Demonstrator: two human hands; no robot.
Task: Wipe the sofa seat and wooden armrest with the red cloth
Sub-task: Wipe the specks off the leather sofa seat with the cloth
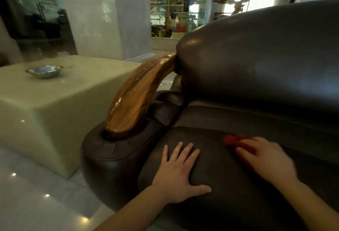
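A dark brown leather sofa fills the right half of the view. Its seat cushion [216, 159] lies low in the middle. My left hand [177, 173] rests flat on the seat, fingers spread, holding nothing. To its right, my right hand [264, 159] presses the red cloth [233, 140] onto the seat; the hand is blurred and covers most of the cloth. The curved, glossy wooden armrest [135, 95] rises from the padded leather arm [110, 153] at the sofa's left end, apart from both hands.
A pale stone block table [55, 106] stands left of the sofa, with a metal ashtray [44, 71] on top. The tall sofa backrest [266, 53] rises behind the seat. Shiny floor tiles [36, 203] lie at the lower left.
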